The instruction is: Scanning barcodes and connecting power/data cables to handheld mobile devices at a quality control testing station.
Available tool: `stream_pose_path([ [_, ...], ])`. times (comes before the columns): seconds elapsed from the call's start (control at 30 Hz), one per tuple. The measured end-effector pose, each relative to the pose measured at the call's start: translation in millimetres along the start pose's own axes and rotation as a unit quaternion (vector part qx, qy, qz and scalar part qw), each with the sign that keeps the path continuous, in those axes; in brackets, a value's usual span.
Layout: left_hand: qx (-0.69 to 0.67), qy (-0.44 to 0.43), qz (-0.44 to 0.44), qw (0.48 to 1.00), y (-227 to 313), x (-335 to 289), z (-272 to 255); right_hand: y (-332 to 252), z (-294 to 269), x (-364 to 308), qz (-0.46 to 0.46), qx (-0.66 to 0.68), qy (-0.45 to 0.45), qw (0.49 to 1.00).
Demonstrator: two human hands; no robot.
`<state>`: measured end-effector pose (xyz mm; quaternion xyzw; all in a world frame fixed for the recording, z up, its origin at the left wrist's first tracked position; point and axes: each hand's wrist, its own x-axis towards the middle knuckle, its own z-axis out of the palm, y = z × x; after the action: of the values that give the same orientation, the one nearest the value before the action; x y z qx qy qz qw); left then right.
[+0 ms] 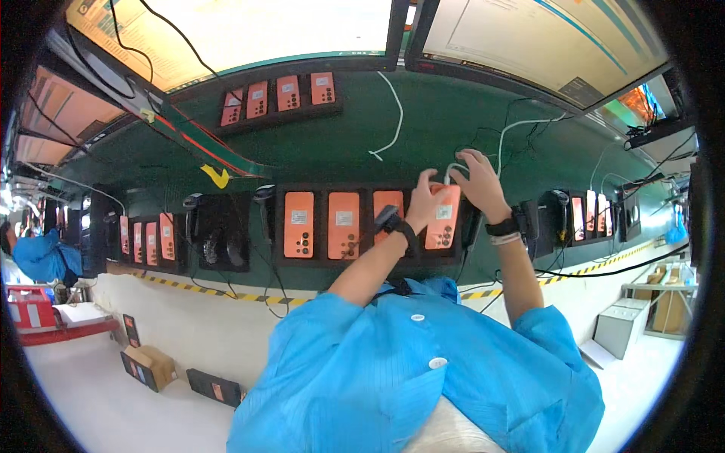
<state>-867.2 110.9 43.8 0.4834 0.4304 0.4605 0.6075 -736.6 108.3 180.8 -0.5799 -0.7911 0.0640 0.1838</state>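
Observation:
A coral-pink phone [442, 226], back up with round black camera lenses, lies at the right end of a black tray [320, 260]. My left hand [423, 205] grips its upper left edge, fingers bent around it. At the phone's far end, my right hand [480, 185] pinches a white cable [451, 169] near its plug; whether the plug is seated is hard to make out. Left of these, more pink phones [343, 226] with white labels fill the tray's slots. My left forearm partly covers the third phone [388, 208].
Two monitors [249, 34] stand at the back of the green bench [332, 155]. Another tray of phones [288, 94] sits below the left one. A loose white cable [399, 113] hangs there. Barcode scanners [264, 198] flank the work tray. Striped tape [219, 292] marks the front edge.

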Motion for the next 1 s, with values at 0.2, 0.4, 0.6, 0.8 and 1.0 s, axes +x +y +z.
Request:
stream_pose_path([
  [0.2,0.173,0.049,0.110,0.977,18.3,-6.2,-84.3,-36.6,80.0,52.4,0.163,0.285,-0.127,0.936],
  [0.4,0.420,0.198,0.112,0.879,69.0,-106.5,-244.0,-52.7,210.7,124.0,0.197,0.144,-0.203,0.948],
  [0.6,0.453,0.349,0.009,0.820,42.7,-112.6,-333.1,-64.2,282.6,149.4,0.130,0.202,-0.129,0.962],
  [0.8,0.280,0.260,-0.209,0.900,-25.9,-75.2,-402.9,-147.4,239.5,113.4,0.072,0.520,-0.194,0.829],
  [1.0,0.235,0.253,-0.143,0.927,9.9,-108.5,-380.5,-155.7,205.7,118.9,-0.030,0.267,-0.340,0.901],
])
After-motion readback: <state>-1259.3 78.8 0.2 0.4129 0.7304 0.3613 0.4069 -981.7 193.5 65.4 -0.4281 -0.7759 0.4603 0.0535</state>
